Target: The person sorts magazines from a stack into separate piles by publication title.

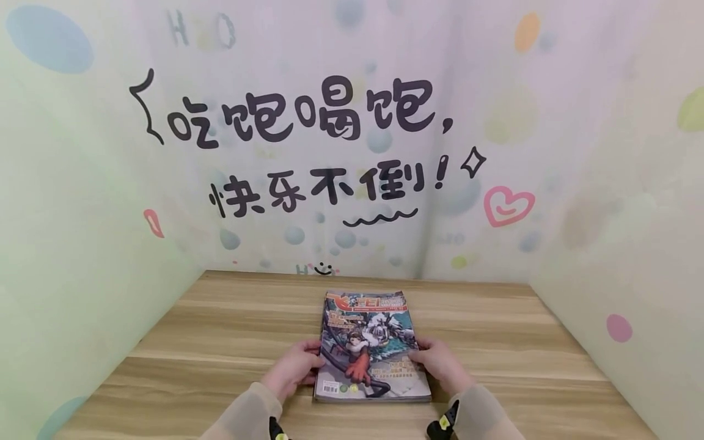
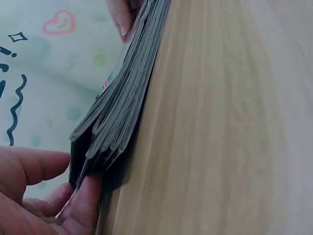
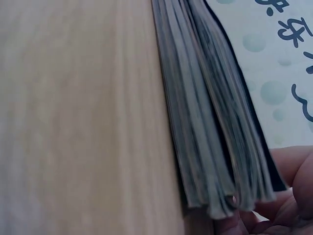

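A stack of several magazines (image 1: 374, 342) lies on the wooden table, with an illustrated cover on top showing a figure in red and a white mechanical shape. My left hand (image 1: 294, 368) grips the stack's left side, thumb at the cover's edge. In the left wrist view, fingers (image 2: 85, 203) of that hand reach the underside of the folded spines (image 2: 110, 132). On the opposite side my right hand (image 1: 440, 363) holds the right edge, its thumb over the cover. The right wrist view shows the loose page edges (image 3: 205, 122) there; the right fingers are partly hidden behind them.
The wooden tabletop (image 1: 220, 330) extends to both sides of the stack. A pale back wall (image 1: 341, 244) with black lettering and coloured dots rises behind it, and side walls (image 1: 82, 256) enclose the table left and right.
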`<action>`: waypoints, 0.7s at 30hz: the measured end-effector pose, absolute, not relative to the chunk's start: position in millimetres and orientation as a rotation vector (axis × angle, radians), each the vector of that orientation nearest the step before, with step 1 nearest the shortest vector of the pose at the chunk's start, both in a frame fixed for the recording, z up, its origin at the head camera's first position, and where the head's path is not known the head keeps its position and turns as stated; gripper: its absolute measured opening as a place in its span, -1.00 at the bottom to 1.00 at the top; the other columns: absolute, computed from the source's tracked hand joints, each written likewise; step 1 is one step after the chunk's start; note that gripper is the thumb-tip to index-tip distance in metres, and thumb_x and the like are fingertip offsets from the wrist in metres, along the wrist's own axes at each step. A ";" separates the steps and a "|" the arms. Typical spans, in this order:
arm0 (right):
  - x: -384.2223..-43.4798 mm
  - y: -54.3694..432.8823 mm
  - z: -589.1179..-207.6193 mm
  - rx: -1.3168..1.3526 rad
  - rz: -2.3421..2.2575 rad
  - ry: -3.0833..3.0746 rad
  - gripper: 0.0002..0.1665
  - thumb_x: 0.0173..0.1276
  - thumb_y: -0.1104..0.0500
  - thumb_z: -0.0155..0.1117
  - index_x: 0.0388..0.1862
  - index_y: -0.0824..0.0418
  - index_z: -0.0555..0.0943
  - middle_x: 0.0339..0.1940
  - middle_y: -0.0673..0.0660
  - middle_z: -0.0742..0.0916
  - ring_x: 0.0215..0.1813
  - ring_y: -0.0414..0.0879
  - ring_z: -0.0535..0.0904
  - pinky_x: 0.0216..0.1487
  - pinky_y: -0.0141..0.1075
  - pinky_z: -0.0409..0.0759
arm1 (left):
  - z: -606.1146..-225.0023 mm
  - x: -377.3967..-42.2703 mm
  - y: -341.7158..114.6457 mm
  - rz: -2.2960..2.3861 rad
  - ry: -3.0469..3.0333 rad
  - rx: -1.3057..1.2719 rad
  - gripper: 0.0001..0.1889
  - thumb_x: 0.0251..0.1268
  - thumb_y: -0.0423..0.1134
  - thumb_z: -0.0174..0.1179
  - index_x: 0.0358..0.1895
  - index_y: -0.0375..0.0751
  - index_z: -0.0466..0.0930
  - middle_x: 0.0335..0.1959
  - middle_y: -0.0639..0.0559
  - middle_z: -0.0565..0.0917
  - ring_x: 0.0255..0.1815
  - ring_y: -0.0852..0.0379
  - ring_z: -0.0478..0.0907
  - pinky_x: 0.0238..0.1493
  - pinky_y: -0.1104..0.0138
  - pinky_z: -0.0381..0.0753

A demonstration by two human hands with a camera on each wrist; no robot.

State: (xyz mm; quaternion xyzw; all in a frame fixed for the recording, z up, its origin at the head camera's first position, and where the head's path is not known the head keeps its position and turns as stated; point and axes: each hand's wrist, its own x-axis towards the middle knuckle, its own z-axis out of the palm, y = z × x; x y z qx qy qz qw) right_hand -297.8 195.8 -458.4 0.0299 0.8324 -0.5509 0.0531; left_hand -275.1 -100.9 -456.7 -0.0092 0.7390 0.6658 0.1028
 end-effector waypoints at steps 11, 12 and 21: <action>-292.0 193.2 -458.7 0.126 -1.647 2.602 -0.47 0.23 0.26 0.30 0.13 0.53 0.51 -0.09 0.29 0.68 -0.09 0.04 0.56 0.08 0.03 0.50 | -448.9 -275.2 -91.6 1.956 2.245 0.021 -0.46 0.27 -0.42 0.07 0.28 -0.62 0.23 -0.13 -0.25 0.59 -0.37 0.07 0.57 -0.35 0.23 0.65; -291.8 193.0 -459.2 0.124 -1.648 2.603 -0.47 0.23 0.26 0.30 0.13 0.53 0.50 -0.08 0.30 0.68 -0.09 0.04 0.56 0.08 0.03 0.50 | -449.0 -274.7 -91.3 1.963 2.208 0.030 -0.44 0.27 -0.43 0.05 0.31 -0.62 0.18 -0.14 -0.25 0.59 -0.40 0.07 0.59 -0.38 0.23 0.66; -290.6 194.9 -460.4 0.135 -1.652 2.599 -0.41 0.28 0.18 0.27 0.21 0.50 0.46 0.10 0.38 0.60 0.12 0.18 0.49 0.19 0.14 0.41 | -455.0 -271.2 -92.9 2.060 1.981 0.047 -0.32 0.26 -0.54 -0.06 0.44 -0.51 -0.09 -0.14 -0.24 0.59 -0.38 0.10 0.59 -0.39 0.33 0.62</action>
